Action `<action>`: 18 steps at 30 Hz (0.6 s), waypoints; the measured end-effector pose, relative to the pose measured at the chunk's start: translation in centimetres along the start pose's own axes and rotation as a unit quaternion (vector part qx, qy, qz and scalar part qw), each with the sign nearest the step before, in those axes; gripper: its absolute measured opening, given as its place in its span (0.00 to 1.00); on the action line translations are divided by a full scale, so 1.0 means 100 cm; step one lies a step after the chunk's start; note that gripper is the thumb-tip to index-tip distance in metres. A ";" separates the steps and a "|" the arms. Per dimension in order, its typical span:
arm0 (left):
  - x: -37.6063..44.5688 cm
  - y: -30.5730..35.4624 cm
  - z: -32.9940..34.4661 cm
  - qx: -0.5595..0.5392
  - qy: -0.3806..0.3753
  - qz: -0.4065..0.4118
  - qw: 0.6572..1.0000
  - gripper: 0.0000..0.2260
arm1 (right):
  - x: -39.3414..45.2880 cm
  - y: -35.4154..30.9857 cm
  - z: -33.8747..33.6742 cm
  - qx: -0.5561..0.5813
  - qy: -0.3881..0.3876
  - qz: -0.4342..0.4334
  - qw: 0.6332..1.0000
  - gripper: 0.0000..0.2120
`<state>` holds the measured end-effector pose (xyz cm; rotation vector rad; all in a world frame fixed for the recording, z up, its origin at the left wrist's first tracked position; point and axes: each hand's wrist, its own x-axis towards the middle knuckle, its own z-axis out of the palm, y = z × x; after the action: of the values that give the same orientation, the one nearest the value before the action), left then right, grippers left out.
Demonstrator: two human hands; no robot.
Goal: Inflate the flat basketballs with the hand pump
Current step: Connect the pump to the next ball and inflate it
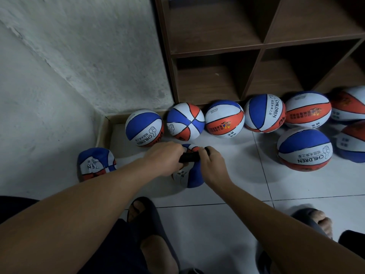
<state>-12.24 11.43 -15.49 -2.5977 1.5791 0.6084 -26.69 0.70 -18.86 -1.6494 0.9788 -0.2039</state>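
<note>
A limp blue, white and orange rubber basketball (192, 175) sits creased and sagging on the white tiled floor (246, 180), right in front of the person's feet in dark slide sandals (156, 224). Both hands are on a black pump handle (189, 156) lying crosswise above the ball: the left hand (165, 155) has its grip curled tight round the handle's left end, and the right hand (210, 165) has its grip wrapped round the right end. The pump's barrel and needle are hidden under the hands, so where it meets the ball cannot be made out. A second collapsed ball of the same colours (95, 164) lies to the left, beside the rough white wall (69, 66). Round, firm-looking balls, one marked CHILDREN (264, 113), line the base of the brown wooden shelf unit (262, 46); the rightmost are cut off by the edge.
</note>
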 end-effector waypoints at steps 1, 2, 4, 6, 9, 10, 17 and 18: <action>0.000 -0.002 0.000 -0.003 -0.001 0.001 1.000 0.19 | 0.001 0.000 -0.002 -0.009 -0.007 -0.001 1.000 0.14; -0.001 -0.006 -0.001 -0.010 -0.003 -0.002 1.000 0.18 | 0.004 0.000 -0.006 -0.016 -0.009 0.001 1.000 0.14; -0.001 -0.018 -0.002 -0.031 -0.020 -0.019 0.999 0.17 | 0.012 0.001 -0.022 -0.008 0.010 0.020 1.000 0.14; -0.002 -0.033 -0.001 -0.036 -0.040 -0.036 0.998 0.15 | 0.021 0.006 -0.042 0.022 0.046 0.051 0.997 0.14; -0.003 -0.042 -0.001 -0.029 -0.045 -0.043 0.998 0.13 | 0.026 0.014 -0.058 0.026 0.071 0.066 0.995 0.15; -0.003 -0.040 -0.002 -0.026 -0.046 -0.041 0.998 0.13 | 0.025 0.014 -0.059 0.030 0.075 0.067 0.995 0.14; -0.001 -0.019 -0.011 -0.004 -0.045 -0.031 0.999 0.17 | 0.007 0.006 -0.029 0.014 0.063 0.026 0.998 0.14; 0.000 -0.016 -0.014 -0.002 -0.048 -0.029 0.998 0.17 | 0.004 0.006 -0.021 0.009 0.054 0.021 0.998 0.14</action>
<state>-10.45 11.93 -14.48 -2.5644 1.4707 0.7201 -28.04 -1.07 -18.85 -1.6140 1.0903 -0.2754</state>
